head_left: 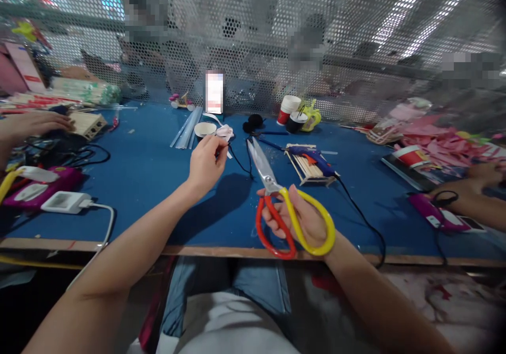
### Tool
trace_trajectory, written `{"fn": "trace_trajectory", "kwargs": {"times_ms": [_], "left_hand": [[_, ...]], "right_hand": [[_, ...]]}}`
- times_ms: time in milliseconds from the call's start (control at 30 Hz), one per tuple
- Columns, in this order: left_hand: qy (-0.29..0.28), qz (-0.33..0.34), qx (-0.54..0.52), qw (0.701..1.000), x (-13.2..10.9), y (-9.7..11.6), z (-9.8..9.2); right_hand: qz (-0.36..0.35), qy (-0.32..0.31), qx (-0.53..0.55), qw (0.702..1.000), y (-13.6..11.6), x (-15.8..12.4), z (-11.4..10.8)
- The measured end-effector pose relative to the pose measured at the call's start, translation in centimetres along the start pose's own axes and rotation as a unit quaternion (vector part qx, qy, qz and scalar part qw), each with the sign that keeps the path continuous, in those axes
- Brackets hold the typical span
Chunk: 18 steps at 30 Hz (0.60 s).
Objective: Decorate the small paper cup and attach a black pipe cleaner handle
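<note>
My left hand (208, 161) is closed in a pinch over the blue table, with a thin black cord (241, 167) running from its fingertips. The cord sags in a loop and rises near the blade tips of a pair of scissors (269, 180). Those scissors have one red and one yellow handle, and my right hand (302, 214) grips them from below, blades pointing away and slightly apart. Just beyond my left fingers are a paper cup (205, 129) and a crumpled pale pink piece (225, 131). Black fluffy balls (255, 121) lie past the scissor tips.
Right of the scissors, a blue glue gun (318, 160) rests on a small stick frame (300, 172), its cable trailing to the table edge. A lit phone (214, 93) stands against the perforated metal screen (253, 43). Co-workers' hands (37, 127) show at both sides, near purple power strips (49, 185).
</note>
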<state>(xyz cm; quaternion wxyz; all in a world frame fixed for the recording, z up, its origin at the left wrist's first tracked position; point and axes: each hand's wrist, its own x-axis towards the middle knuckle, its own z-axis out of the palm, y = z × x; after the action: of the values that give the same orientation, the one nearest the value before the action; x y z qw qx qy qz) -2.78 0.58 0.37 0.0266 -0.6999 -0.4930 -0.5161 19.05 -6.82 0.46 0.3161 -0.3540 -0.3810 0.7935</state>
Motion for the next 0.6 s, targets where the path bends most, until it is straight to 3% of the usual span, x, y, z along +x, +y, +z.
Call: {"fn": "trace_trajectory", "kwargs": {"times_ms": [267, 600], "left_hand": [[0.011, 0.008, 0.047, 0.999, 0.6, -1.4, 0.2], [-0.001, -0.016, -0.006, 1.0, 0.5, -0.7, 0.0]], "right_hand": [[0.043, -0.093, 0.033, 0.994, 1.9, 1.2, 1.8], [0.047, -0.028, 0.005, 0.999, 0.8, 3.2, 3.7]]}}
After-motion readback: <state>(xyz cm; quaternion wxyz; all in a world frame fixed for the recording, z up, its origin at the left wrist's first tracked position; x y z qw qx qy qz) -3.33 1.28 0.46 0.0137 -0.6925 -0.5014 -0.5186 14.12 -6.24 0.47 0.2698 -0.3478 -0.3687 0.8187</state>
